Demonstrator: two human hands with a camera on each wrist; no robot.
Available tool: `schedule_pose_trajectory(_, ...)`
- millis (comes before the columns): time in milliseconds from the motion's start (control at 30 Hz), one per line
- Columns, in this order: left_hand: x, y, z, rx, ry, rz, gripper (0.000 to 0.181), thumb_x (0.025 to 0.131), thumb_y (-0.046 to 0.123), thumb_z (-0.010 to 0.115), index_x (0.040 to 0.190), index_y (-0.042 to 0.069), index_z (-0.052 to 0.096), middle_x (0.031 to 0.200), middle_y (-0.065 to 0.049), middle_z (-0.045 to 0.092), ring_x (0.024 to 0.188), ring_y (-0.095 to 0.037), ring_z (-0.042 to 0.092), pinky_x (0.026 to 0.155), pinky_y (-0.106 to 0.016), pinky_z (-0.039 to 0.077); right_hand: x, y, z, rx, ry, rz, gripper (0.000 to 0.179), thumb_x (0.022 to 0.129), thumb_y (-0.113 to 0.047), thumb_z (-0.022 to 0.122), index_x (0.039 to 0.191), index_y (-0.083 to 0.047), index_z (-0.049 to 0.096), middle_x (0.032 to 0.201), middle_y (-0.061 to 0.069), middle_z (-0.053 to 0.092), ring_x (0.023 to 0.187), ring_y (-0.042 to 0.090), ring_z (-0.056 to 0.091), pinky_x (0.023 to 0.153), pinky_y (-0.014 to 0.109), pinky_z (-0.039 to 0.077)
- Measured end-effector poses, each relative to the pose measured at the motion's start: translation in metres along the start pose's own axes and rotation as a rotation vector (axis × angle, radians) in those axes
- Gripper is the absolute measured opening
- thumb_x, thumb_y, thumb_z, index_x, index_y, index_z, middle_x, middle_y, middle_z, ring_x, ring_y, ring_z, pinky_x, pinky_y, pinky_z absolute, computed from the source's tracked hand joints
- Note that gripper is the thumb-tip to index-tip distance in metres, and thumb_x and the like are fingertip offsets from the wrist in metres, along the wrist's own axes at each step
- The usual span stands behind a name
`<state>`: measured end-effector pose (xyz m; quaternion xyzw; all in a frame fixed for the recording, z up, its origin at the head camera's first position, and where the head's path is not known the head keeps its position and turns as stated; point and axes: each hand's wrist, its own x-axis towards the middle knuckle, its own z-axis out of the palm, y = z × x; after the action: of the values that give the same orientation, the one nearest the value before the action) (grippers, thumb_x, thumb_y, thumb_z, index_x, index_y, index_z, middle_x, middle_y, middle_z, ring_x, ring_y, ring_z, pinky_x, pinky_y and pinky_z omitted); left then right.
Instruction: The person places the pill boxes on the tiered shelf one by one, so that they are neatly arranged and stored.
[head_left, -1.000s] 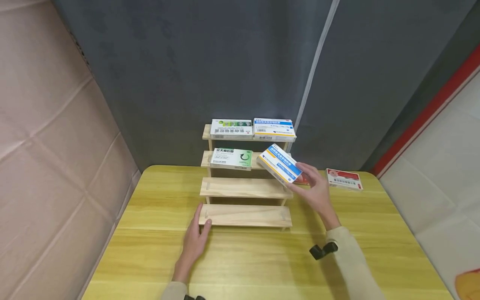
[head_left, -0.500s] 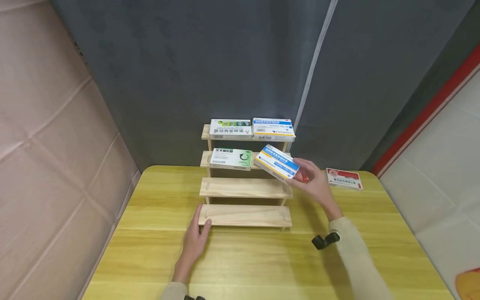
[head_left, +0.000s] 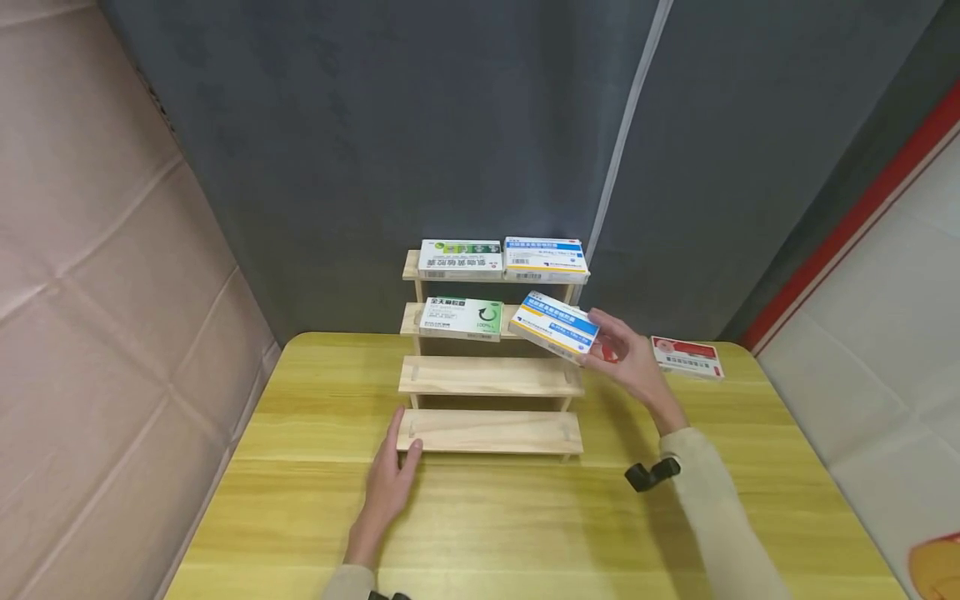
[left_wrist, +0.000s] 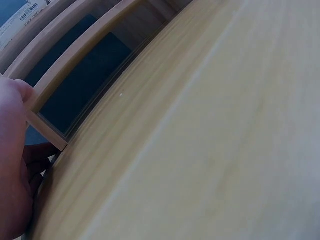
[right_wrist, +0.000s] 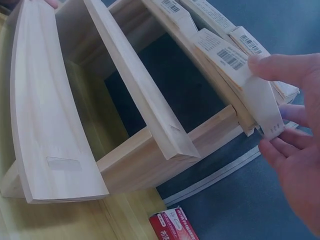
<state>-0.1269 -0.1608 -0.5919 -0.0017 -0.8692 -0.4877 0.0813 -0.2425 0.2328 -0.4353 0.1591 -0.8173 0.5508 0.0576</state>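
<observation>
A wooden tiered shelf rack [head_left: 491, 432] stands on the table. My left hand [head_left: 390, 471] grips the left end of its lowest step, thumb at the front edge; in the left wrist view the thumb [left_wrist: 22, 90] overlaps that step's corner. My right hand [head_left: 630, 362] pinches the right end of a blue-and-white medicine box [head_left: 557, 323]. This box is slightly tilted at the right half of the second step from the top, its left end beside a green-and-white medicine box [head_left: 461, 318]. In the right wrist view, thumb and fingers hold the box [right_wrist: 232, 60] at its end.
On the top step lie a green-and-white box [head_left: 460, 259] and another blue-and-white box [head_left: 545, 259]. A red-and-white box [head_left: 687, 358] lies on the table at right. Another red box [right_wrist: 174, 225] is behind my right hand. A dark curtain [head_left: 375, 125] hangs behind the table.
The blue-and-white box in my right hand has shifted slightly left and turned closer to straight along the step. My left hand has stayed on the lowest step.
</observation>
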Motion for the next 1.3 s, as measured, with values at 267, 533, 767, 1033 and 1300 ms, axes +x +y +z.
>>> schedule_pose_trajectory(267,0.0,-0.001,0.001,0.003,0.007,0.006,0.067,0.107,0.043,0.046,0.164,0.023,0.016,0.17,-0.006,0.021,0.151,-0.044,0.029,0.117,-0.073,0.024,-0.001,0.002,0.005,0.104,0.038,0.016,0.079,0.086,-0.001,0.079,0.153,0.003,0.038,0.159,0.022,0.04,0.145,0.04,0.041,0.115,0.023,0.04)
schedule_pose_trajectory(533,0.001,-0.001,0.001,-0.003,0.008,-0.004,0.067,0.107,0.045,0.046,0.164,0.026,0.017,0.169,-0.003,0.022,0.151,-0.042,0.029,0.118,-0.071,0.024,-0.002,0.003,0.009,0.129,0.059,0.033,0.084,0.089,-0.003,0.076,0.157,0.004,0.028,0.16,0.022,0.036,0.146,0.038,0.039,0.113,0.019,0.04)
schedule_pose_trajectory(767,0.001,0.0,0.0,-0.006,0.002,-0.006,0.067,0.107,0.045,0.046,0.164,0.025,0.016,0.169,-0.004,0.022,0.152,-0.042,0.028,0.118,-0.071,0.023,-0.002,0.001,0.013,0.195,0.068,0.009,0.077,0.093,0.001,0.069,0.156,0.007,0.026,0.159,0.026,0.033,0.145,0.042,0.036,0.108,0.014,0.042)
schedule_pose_trajectory(1033,0.0,0.001,0.0,-0.007,-0.002,-0.013,0.068,0.107,0.045,0.047,0.164,0.027,0.016,0.17,-0.003,0.022,0.152,-0.042,0.028,0.118,-0.072,0.023,-0.001,0.006,0.02,0.18,0.062,-0.023,0.067,0.098,-0.001,0.064,0.156,0.001,0.031,0.157,0.023,0.04,0.143,0.038,0.041,0.101,0.008,0.046)
schedule_pose_trajectory(1300,0.0,0.0,0.0,-0.004,0.007,-0.008,0.067,0.107,0.044,0.047,0.164,0.026,0.016,0.169,-0.004,0.023,0.151,-0.042,0.029,0.119,-0.07,0.024,0.0,0.003,0.024,0.145,0.066,0.023,0.063,0.1,-0.007,0.063,0.156,-0.003,0.034,0.156,0.021,0.043,0.141,0.04,0.045,0.094,0.009,0.051)
